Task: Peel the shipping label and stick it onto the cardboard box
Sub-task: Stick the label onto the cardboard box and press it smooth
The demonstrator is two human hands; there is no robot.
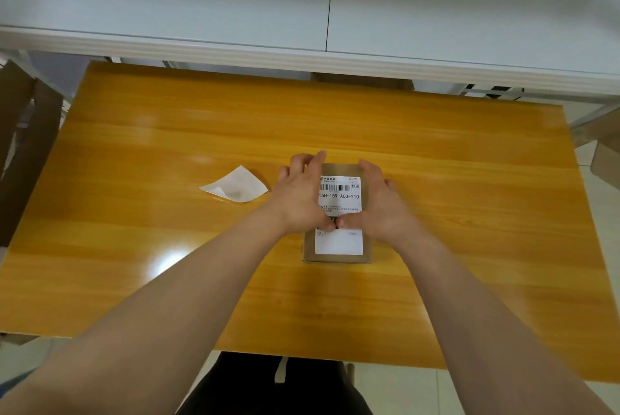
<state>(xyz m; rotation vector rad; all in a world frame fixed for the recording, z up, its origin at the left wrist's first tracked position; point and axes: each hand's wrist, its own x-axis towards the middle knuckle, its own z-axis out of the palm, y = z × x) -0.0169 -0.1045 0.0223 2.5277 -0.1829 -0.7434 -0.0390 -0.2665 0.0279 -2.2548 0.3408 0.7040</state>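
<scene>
Wooden table (167, 132): an orange-toned glossy top fills most of the view, with a white shelf edge (302, 57) running across behind it and brown cartons partly visible at the far left and right edges.

Cardboard box (336, 259): it lies flat near the table's middle, long side running away from the person, and is not braced against anything.

Shipping label (339, 243): already on the box's top face and covering most of it; the near end looks flat, the middle is hidden under the thumbs.

Backing sheet (236, 187): lying curled on the table to the left of the box, apart from it, so the peeling looks finished.

Left hand (302, 194): spread loosely, gripping nothing, fingers lying along the box's left edge and far corner, thumb pressing down on the label.

Right hand (377, 203): likewise open and empty, fingers along the right side, thumb meeting the other thumb at the label's centre.

Risk, trapped air: pressing from the centre only could leave bubbles or a crease if the thumbs jump instead of sliding outward.

Risk, edges: the label's sides under the palms cannot be checked; an unpressed corner could lift later.

Risk, sliding: the glossy top may let the light box skid under an uneven push.
</scene>
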